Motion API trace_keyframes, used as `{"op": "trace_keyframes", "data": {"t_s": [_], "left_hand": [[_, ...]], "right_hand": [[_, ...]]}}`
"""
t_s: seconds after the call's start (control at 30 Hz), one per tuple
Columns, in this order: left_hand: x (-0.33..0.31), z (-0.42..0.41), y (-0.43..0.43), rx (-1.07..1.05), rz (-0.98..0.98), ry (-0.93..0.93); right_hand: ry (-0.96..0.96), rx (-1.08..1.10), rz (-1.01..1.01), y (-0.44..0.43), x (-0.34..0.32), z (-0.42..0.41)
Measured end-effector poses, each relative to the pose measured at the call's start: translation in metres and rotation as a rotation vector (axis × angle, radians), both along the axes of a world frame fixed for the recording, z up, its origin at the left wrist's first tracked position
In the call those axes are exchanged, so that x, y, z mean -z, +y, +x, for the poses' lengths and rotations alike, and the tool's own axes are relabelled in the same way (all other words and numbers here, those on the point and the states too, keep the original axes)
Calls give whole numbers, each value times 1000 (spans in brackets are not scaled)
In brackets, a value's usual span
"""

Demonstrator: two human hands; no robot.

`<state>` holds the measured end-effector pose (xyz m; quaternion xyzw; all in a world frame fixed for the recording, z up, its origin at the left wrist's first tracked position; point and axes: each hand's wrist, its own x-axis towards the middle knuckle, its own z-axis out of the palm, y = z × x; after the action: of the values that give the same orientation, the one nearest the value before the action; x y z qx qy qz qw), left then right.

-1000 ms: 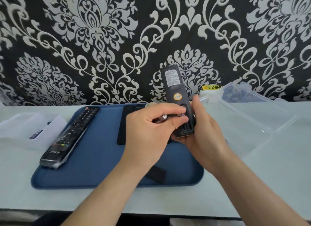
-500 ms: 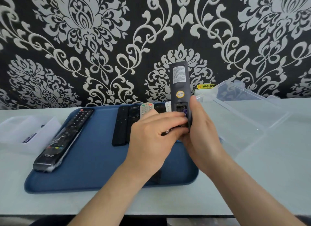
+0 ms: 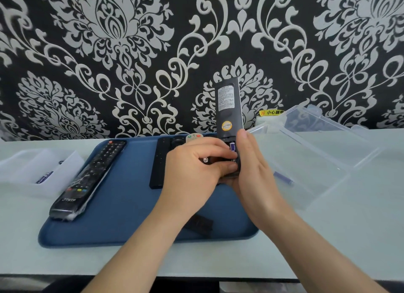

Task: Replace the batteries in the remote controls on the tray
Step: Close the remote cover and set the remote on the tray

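My right hand point(image 3: 255, 172) holds a black remote point(image 3: 229, 109) upright, its back towards me, above the blue tray point(image 3: 122, 216). The battery compartment is uncovered and a purple battery point(image 3: 232, 146) sits in it. My left hand point(image 3: 194, 168) pinches another battery point(image 3: 205, 160) and presses its far end into the compartment. A long black remote point(image 3: 87, 179) lies at the tray's left. A slim black remote point(image 3: 160, 161) and a light remote point(image 3: 194, 137) lie at the tray's far side. A black battery cover point(image 3: 200, 224) rests near the tray's front.
A white foam holder point(image 3: 32, 172) with a battery lies left of the tray. A clear plastic box with its lid point(image 3: 317, 157) lies to the right, a purple battery point(image 3: 284, 177) inside. The patterned wall stands close behind the white table point(image 3: 328, 238).
The held remote has been tipped more upright. My left hand has brought its battery from in front of the compartment down into the compartment's lower part, beside the purple battery.
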<state>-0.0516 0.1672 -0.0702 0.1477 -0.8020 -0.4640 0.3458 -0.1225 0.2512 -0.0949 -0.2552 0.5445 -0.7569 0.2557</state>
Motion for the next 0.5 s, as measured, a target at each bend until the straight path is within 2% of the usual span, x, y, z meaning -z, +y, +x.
{"op": "trace_keyframes", "data": {"t_s": [0.13,0.3,0.5], "left_hand": [[-3,2,0,-57,-58,-6],[-6,5,-1,-165,-413,11],[3,1,-6,-150,-365,-61]], "right_hand": [[-18,-57,-25,2,-3,0],[-64,-158,-56,4,-9,-6],[-136,-197,-74,8,-8,-11]]}}
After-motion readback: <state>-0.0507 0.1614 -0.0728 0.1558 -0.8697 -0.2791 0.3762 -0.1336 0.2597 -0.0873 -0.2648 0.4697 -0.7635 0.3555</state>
